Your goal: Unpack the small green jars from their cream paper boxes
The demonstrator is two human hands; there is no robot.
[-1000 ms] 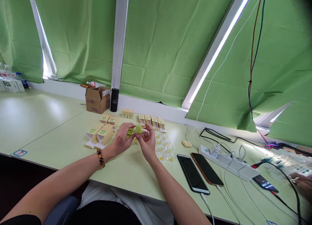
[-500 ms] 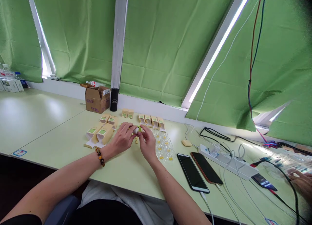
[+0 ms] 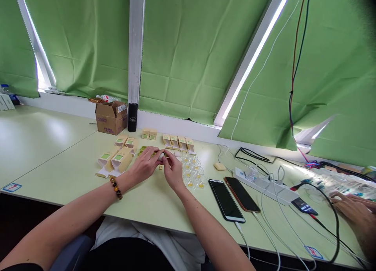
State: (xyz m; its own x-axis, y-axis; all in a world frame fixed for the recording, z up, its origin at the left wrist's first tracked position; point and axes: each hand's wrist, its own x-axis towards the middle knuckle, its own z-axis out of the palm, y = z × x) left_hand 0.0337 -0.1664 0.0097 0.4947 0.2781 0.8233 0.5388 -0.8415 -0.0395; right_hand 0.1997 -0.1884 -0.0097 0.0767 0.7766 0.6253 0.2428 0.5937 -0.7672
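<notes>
In the head view my left hand [image 3: 146,162], below a beaded bracelet [image 3: 115,188], is closed on a small white rounded piece [image 3: 161,156]. My right hand [image 3: 172,170] pinches the same piece from the other side, its thumb and fingertips meeting those of the left. Fingers cover most of it, so its kind is unclear. Just right of my right hand stand several clear plastic cups with yellow spots [image 3: 194,171]. Green pieces [image 3: 143,150] show behind my left hand. Left of it are opened cream boxes with green labels [image 3: 122,161].
More small cream boxes [image 3: 178,143] line the back, near a black tumbler [image 3: 132,117] and a cardboard carton [image 3: 110,118]. Two phones [image 3: 226,201] lie at right, beside a power strip [image 3: 264,185] with tangled cables. Another person's hand [image 3: 351,208] is at the far right.
The view has turned slightly right, so everything sits further left. My fingers have closed more over the white piece, and its green part is now mostly hidden. The other person's hand shows more.
</notes>
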